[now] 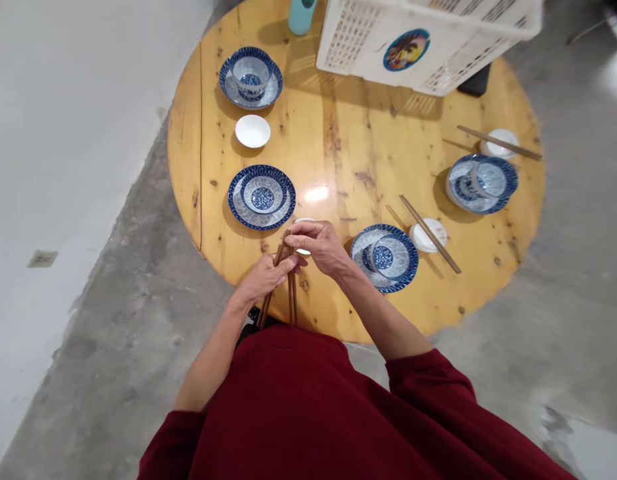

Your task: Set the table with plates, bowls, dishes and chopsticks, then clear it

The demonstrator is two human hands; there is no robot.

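At the round yellow wooden table [308,153], the left hand [269,274] clasped slim brown wooden chopsticks [265,310], seemingly to steady them while the right hand [319,245] pinched their tops.

A single camera sits on the person's head, looking forward and steeply down. The red shirt [298,400] fills the bottom of the view, nearest the lens. The left hand [264,275] and right hand [322,247] fall near the centre, close enough to show separate fingers. Beyond them, the round table [303,137] is seen from above, and the crate [441,57] runs out past the top edge.
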